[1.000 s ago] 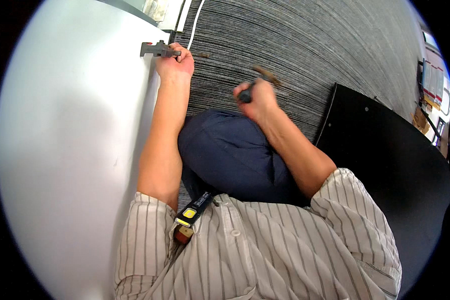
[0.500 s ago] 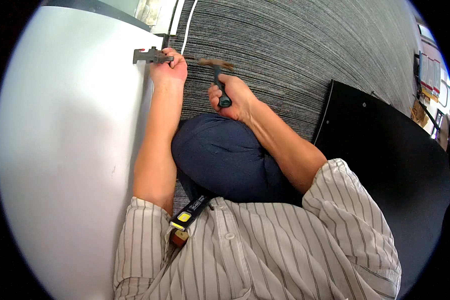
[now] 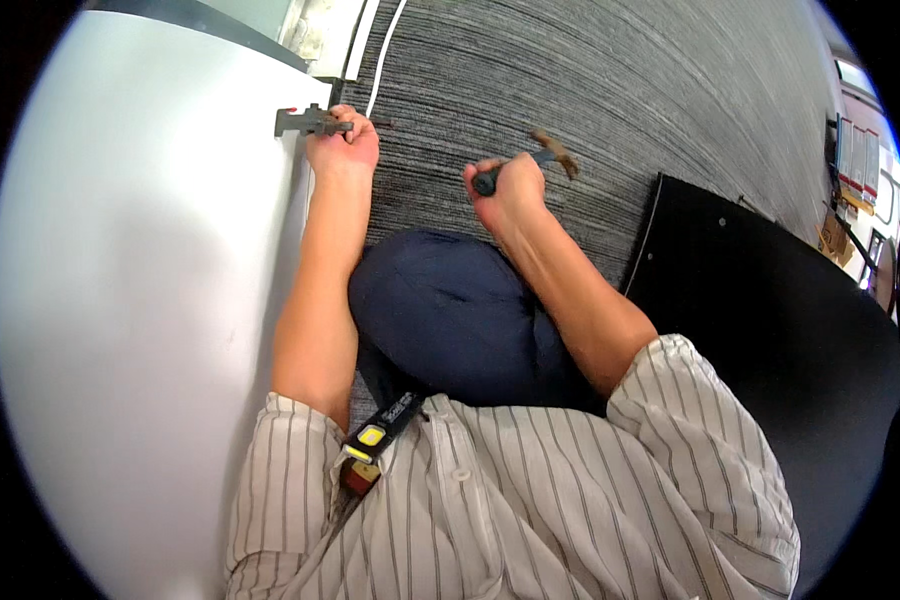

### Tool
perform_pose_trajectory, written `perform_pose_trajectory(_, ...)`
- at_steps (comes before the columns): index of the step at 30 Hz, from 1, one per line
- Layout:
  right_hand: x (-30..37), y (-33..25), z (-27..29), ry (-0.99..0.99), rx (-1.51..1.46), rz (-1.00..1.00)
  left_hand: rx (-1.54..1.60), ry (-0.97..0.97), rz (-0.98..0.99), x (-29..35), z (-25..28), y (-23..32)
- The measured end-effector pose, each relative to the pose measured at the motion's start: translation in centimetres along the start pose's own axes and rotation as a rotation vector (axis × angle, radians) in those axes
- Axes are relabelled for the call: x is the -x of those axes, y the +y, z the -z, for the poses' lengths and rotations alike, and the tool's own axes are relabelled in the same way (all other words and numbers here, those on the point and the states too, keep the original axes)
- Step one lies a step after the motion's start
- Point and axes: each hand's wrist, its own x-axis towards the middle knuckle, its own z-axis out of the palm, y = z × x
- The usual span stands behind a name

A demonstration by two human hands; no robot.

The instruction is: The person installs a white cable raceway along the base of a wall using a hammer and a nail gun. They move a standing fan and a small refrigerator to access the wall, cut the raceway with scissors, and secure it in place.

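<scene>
Against the edge of a white panel at the left, my left hand is closed around a dark grey notched tool, shaped somewhat like a gauge or clamp. Its flat end lies over the panel's face. A thin dark rod sticks out to the right of these fingers; whether it belongs to the tool I cannot tell. My right hand grips a hammer by its dark handle. The rusty brown head points up and right, well apart from the left hand.
Grey striped carpet lies beneath, with a white cable running along it. A black panel occupies the right. My dark-clad knee is between my arms. A black work light hangs at my shirt front.
My right hand has swung the hammer to the right, away from the left hand, and its head has turned over to the right. The left hand keeps its hold on the notched tool.
</scene>
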Motion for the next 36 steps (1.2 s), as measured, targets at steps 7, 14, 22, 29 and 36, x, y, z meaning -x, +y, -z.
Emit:
perform_pose_trajectory(7,-2.5,2.0,0.0,-0.29,0.274,-0.123,0.023,0.069,-0.011,-0.4,0.4,0.8)
perform_pose_trajectory(14,-12.3,-4.3,7.8,-0.14,1.228,0.467,-0.005,0.036,0.1,-0.5,0.2,1.0)
perform_pose_trajectory(22,-17.8,-6.5,9.9,0.091,1.843,1.141,-0.029,-0.036,0.215,-0.7,2.3,2.5)
perform_pose_trajectory(29,-23.8,-5.3,9.7,-0.072,1.946,0.938,0.124,0.032,0.348,-2.2,0.7,4.5)
perform_pose_trajectory(36,-24.2,-4.8,10.0,-0.091,1.908,0.965,0.065,0.088,0.246,-1.7,0.0,4.3)
